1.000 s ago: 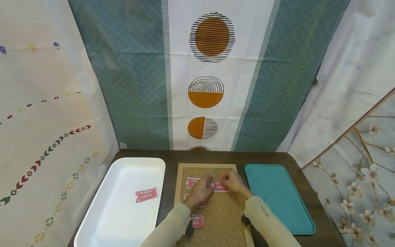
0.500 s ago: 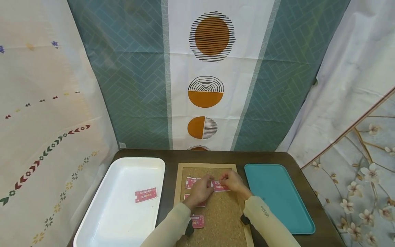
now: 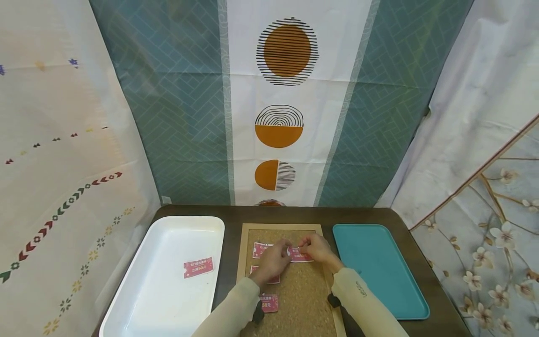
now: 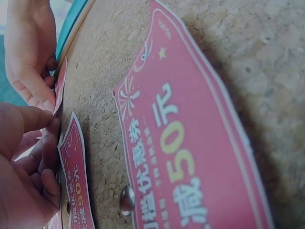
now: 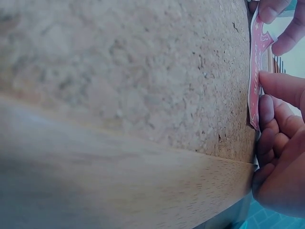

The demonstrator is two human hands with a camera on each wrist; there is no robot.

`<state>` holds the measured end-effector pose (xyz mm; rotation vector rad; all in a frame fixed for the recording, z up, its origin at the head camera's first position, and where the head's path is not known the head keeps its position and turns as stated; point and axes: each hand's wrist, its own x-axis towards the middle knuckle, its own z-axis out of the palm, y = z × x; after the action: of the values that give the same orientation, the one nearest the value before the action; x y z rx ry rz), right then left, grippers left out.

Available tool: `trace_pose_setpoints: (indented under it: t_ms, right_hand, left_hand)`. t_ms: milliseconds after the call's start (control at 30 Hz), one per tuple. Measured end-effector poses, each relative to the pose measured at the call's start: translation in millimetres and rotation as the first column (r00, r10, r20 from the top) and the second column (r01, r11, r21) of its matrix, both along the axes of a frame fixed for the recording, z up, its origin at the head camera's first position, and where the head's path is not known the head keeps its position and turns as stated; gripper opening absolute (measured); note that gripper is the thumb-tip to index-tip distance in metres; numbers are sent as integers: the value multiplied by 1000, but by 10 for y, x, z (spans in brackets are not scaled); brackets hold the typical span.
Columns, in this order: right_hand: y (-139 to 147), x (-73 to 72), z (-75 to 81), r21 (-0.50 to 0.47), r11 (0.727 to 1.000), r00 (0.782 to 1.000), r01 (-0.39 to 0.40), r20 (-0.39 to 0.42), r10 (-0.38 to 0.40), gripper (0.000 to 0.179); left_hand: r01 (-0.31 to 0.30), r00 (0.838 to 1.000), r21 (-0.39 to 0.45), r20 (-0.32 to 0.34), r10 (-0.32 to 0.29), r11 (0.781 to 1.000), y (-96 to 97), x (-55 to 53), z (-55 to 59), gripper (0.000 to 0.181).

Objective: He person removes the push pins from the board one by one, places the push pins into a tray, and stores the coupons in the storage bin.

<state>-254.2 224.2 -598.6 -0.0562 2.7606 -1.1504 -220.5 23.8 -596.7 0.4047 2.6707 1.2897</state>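
Note:
A pink paper coupon (image 3: 301, 256) lies against the upper right of a wood-framed cork board (image 3: 305, 299). My left hand (image 3: 273, 260) pinches its left end. My right hand (image 3: 318, 248) has curled fingers at its upper edge, with thumb and index fingertip close together on the coupon (image 5: 256, 62) in the right wrist view. Whether a pin sits between them is hidden. Down the board's left side are more coupons: an upper one (image 3: 259, 249), a middle one (image 3: 274, 280) partly under my left hand, and a lower one (image 3: 270, 303). A round metal pin (image 4: 127, 200) shows at one coupon's edge.
To the left stands a white tray (image 3: 168, 299) with one pink coupon (image 3: 198, 267) in it. A teal tray (image 3: 379, 267) is at the right. Both trays and the board rest on a dark brown table (image 3: 269, 214), with hanging cloths behind and at the sides.
The head view has shifted very slightly. Both hands stay at the same coupon, with no clear movement of fingers or paper.

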Motion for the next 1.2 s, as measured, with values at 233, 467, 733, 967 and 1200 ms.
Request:
trace_pose_setpoints:
  t_ms: [233, 467, 733, 967, 1200]
  right_hand:
    - [4, -6, 6, -22, 1000, 1000, 0, 10, 0, 7]
    - [16, -20, 5, -18, 1000, 1000, -1, 18, 1, 8]
    - [8, -12, 16, -30, 1000, 999, 0, 34, 1, 8]
    - [14, -6, 26, -42, 999, 1000, -4, 27, 6, 7]
    - [11, 9, 11, -70, 998, 999, -5, 33, 7, 6]
  left_hand:
    - [0, 1000, 3, 4, 0, 1000, -6, -7, 0, 38]
    - [-3, 1000, -2, -4, 3, 1000, 6, -10, -21, 38]
    - [-5, 1000, -8, -17, 4, 1000, 2, -13, -13, 36]
    - [-7, 1000, -5, 8, 7, 1000, -1, -11, -12, 36]
    - [-4, 1000, -11, 8, 4, 1000, 4, -10, -21, 35]
